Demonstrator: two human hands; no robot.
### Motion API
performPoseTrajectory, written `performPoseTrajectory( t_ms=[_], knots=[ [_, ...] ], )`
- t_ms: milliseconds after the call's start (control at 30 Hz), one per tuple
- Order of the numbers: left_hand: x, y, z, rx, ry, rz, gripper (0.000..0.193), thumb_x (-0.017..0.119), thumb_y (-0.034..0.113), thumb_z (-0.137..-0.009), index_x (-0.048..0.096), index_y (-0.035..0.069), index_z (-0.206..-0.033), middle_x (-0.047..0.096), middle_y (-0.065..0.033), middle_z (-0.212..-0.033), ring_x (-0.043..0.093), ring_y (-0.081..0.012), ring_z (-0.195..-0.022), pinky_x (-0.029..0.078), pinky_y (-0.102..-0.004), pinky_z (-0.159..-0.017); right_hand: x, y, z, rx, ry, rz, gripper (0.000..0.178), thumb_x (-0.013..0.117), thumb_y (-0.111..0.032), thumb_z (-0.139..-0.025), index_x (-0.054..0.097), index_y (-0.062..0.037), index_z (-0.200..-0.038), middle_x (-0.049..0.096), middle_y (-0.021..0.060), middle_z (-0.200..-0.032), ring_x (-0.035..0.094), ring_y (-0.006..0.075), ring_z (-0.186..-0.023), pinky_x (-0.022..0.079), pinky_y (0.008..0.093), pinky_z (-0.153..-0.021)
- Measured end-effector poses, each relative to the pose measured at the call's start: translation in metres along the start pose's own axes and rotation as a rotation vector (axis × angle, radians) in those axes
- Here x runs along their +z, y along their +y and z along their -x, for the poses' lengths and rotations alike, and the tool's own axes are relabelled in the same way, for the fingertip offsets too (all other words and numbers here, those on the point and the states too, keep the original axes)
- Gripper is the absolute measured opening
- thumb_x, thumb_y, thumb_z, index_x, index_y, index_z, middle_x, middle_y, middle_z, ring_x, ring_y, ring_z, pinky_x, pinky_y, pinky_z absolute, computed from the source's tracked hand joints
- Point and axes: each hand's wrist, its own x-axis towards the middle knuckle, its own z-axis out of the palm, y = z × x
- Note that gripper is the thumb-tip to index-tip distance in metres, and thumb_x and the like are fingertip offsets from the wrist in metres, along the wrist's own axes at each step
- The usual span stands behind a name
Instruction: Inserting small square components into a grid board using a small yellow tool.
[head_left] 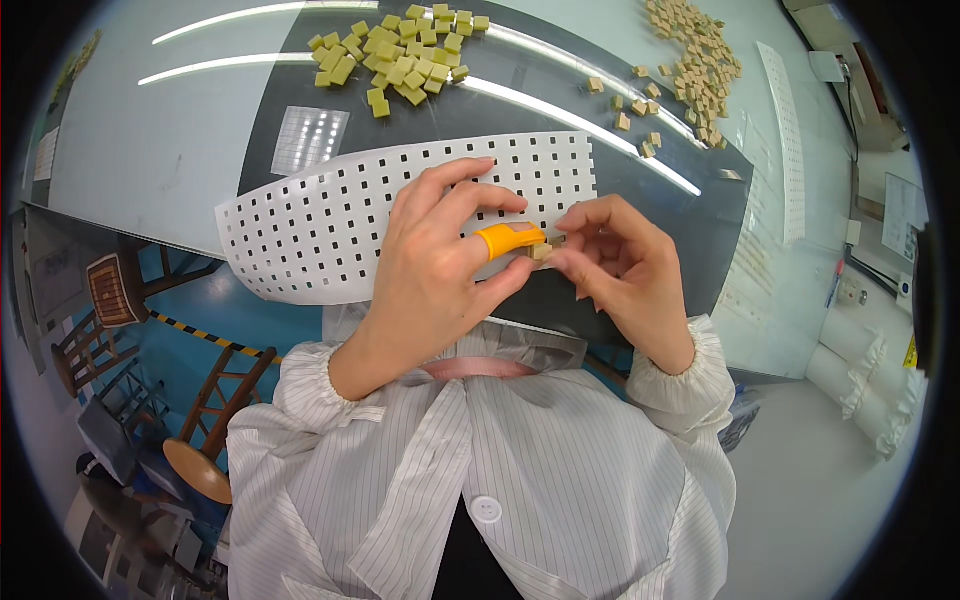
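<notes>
A small tan block (540,251) sits between the thumb and index finger of my left hand (425,265), which are closed on it. That index finger wears an orange finger guard (508,238); the other fingers curl loosely above. From the right, my right hand (635,270) meets the block with thumb and index finger pinched together at its side. Whether those fingertips grip the block itself or some tiny piece on it is hidden. Beneath both hands lies a white sheet (325,235) with rows of small dark square holes, its left end curving toward me.
Yellow-green blocks (400,55) are heaped at the far middle of the dark mat (540,110). Tan notched blocks (700,65) spread at the far right. A small pale sheet (310,140) lies beyond the perforated one. Wooden stools (205,465) stand on the floor at left.
</notes>
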Motion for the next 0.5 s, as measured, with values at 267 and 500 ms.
performPoseTrajectory(
  t_ms=[267, 500],
  knots=[
    [-0.001, 0.000, 0.001, 0.011, -0.003, -0.008, 0.021, 0.081, 0.009, -0.065, 0.076, 0.007, -0.086, 0.067, -0.0017, -0.105, 0.056, -0.0309, -0.117, 0.044, -0.0458, -0.097, 0.002, -0.004, -0.002, -0.053, -0.021, 0.059, 0.011, 0.074, -0.007, -0.089, 0.065, -0.0001, -0.092, 0.065, 0.0001, -0.085, 0.055, 0.0021, -0.068, 0.043, 0.0173, -0.056],
    [0.000, -0.001, 0.002, 0.003, -0.002, -0.012, 0.022, 0.081, 0.009, -0.065, 0.075, 0.006, -0.086, 0.067, -0.0021, -0.105, 0.056, -0.0310, -0.117, 0.043, -0.0461, -0.097, 0.003, -0.011, -0.006, 0.086, -0.011, 0.092, 0.010, 0.073, -0.007, -0.089, 0.067, 0.0006, -0.092, 0.066, -0.0001, -0.081, 0.055, 0.0023, -0.067, 0.042, 0.0168, -0.056]
  ],
)
